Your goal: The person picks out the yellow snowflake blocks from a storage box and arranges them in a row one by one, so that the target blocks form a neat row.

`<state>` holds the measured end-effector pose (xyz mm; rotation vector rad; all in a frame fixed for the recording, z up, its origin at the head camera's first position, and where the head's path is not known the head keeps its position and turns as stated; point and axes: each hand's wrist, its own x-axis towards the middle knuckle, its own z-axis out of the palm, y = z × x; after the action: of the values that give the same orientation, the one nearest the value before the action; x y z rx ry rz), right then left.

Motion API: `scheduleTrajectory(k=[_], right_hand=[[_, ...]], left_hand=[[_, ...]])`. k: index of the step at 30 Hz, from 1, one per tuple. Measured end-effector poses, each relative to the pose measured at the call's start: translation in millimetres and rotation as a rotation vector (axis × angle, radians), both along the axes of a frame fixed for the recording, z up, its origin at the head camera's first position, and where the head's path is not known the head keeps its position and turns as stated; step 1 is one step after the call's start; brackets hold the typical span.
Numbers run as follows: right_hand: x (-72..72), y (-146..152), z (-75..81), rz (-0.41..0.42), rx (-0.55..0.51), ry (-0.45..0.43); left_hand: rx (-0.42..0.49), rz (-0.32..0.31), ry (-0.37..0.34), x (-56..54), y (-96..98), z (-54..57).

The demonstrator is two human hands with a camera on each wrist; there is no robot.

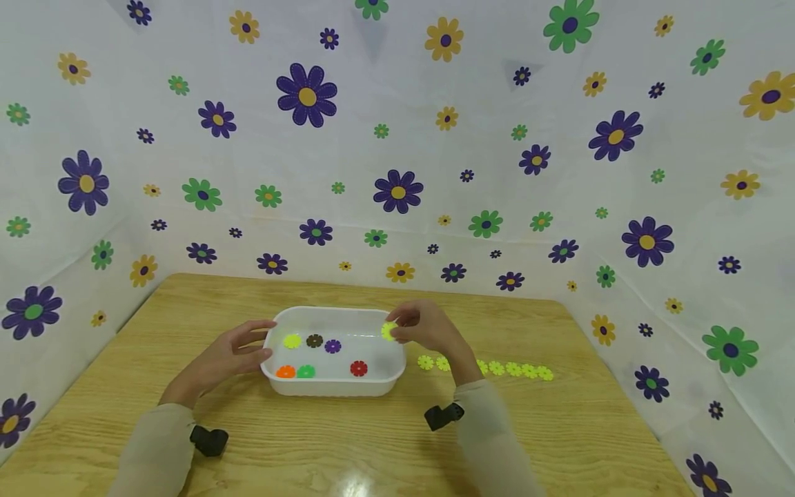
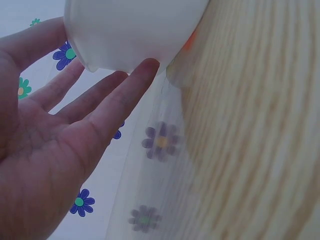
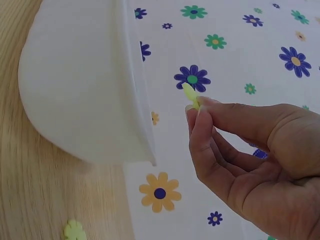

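Between thumb and fingertips, my right hand (image 1: 428,326) pinches a yellow flower-shaped disc (image 3: 189,94) above the right rim of a white plastic tub (image 1: 335,390). My left hand (image 1: 226,357) rests its fingertips on the tub's left end, the fingers fairly straight, as the left wrist view also shows. Inside the tub lie a yellow disc (image 1: 292,341), a brown disc (image 1: 314,341), a purple disc (image 1: 332,346), a red disc (image 1: 359,368), an orange disc (image 1: 286,372) and a green disc (image 1: 306,371).
On the wooden table (image 1: 298,449), a row of several yellow discs (image 1: 513,368) runs rightward from beside the tub, partly hidden by the right wrist. A white flower-printed sheet (image 1: 348,152) hangs behind the table and at both sides.
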<state>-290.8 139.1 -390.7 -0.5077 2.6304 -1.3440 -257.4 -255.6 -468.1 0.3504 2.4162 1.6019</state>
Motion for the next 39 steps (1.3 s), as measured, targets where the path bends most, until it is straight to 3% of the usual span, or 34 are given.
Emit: scheduleTrajectory(k=[7, 15, 39], right_hand=[[3.0, 50.3, -2.9, -0.116, 0.014, 0.004], [6.7, 99.2, -3.3, -0.137, 0.047, 0.028], [23.8, 174.9, -15.1, -0.295, 0.020, 0.039]], left_hand=[[-0.004, -0.003, 0.002, 0.0, 1.0, 0.5], [-0.003, -0.006, 0.010, 0.2, -0.5, 1.0], [0.022, -0.022, 0.020, -0.5, 0.7, 0.1]])
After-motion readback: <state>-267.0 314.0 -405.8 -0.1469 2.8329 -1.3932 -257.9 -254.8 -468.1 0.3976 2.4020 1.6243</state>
